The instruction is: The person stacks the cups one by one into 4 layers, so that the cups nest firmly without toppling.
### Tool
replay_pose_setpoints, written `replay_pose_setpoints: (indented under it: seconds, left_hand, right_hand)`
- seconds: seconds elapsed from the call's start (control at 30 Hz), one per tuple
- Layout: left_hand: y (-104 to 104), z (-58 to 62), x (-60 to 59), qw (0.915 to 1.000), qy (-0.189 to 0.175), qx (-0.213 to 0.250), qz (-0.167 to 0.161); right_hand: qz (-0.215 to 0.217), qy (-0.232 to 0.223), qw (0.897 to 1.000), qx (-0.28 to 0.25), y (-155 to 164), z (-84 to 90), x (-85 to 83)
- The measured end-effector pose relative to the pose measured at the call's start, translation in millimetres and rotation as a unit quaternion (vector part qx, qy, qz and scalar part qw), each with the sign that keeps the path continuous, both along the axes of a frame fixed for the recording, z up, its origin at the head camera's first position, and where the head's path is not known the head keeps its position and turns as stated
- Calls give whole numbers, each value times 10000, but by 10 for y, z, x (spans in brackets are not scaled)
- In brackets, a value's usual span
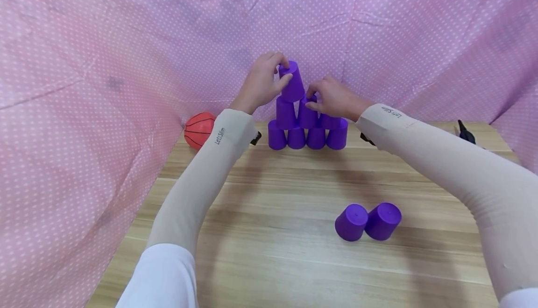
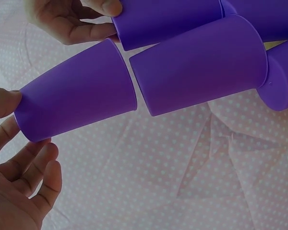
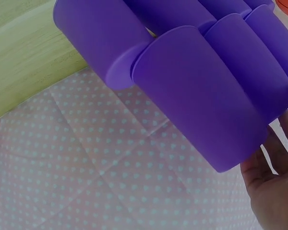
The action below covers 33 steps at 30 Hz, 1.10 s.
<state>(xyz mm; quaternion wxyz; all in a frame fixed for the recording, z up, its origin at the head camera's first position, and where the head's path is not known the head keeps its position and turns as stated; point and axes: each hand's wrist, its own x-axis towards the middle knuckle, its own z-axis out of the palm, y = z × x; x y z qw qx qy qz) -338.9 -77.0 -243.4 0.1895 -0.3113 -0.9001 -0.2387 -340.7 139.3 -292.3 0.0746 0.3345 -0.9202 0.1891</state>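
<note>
A pyramid of upside-down purple cups (image 1: 307, 130) stands at the back of the wooden table (image 1: 273, 233). My left hand (image 1: 282, 72) grips the topmost cup (image 1: 293, 84) between thumb and fingers, tilted slightly above the second row. In the left wrist view that cup (image 2: 77, 96) lies between my thumb and fingers (image 2: 38, 167). My right hand (image 1: 312, 100) pinches a second-row cup (image 1: 307, 114) just right of the top one. The right wrist view shows the cups (image 3: 201, 96) close up, with my palm at their edge.
Two loose purple cups (image 1: 351, 222) (image 1: 383, 220) stand upside down, side by side, on the near right of the table. An orange ball (image 1: 199, 129) lies at the back left, a small black object (image 1: 465, 133) at the back right. Pink dotted cloth (image 1: 84, 112) walls the table.
</note>
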Motion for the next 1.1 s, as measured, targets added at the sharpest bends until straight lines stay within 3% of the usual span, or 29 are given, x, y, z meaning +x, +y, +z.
replay_pose_setpoints:
  seconds: [0.3, 0.63, 0.9, 1.1]
  left_hand:
    - [31, 31, -21, 9984, -353, -329, 294]
    - [162, 71, -45, 9960, -568, -629, 286]
    - [172, 78, -34, 9959, -578, -638, 281]
    - [112, 88, 99, 9977, -276, -554, 289]
  right_hand:
    - [-169, -175, 9997, 20, 62, 56, 49]
    - [-249, -84, 9996, 93, 46, 26, 55]
    - [-202, -178, 9996, 94, 59, 38, 77]
    - [-123, -38, 9997, -229, 182, 92, 185]
